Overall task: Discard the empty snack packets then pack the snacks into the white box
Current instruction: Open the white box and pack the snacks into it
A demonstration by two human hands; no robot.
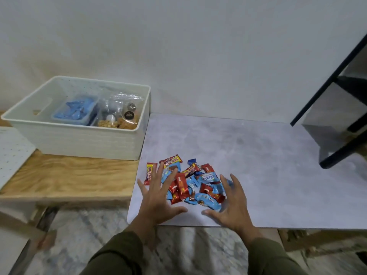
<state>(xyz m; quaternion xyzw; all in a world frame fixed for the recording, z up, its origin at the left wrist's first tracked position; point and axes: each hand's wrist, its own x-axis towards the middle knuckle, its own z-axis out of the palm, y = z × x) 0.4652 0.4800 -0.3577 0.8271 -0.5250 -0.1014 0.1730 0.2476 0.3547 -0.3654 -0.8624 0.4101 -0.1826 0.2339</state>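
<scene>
— While your left hand (158, 197) and right hand (232, 203) hover spread wide over the snack pile (190, 185), gripping nothing, how much is packed?

— Little, I'd judge. The white box (79, 141), up and left of the pile, already holds some bags. Every loose snack waits, and I can't tell which packets are empty.

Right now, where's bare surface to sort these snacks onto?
The grey table is bare right of the snack pile, out to the black frame, and behind it toward the wall. The wooden shelf before the white box is free. Crowded between left hand and right hand.
</scene>
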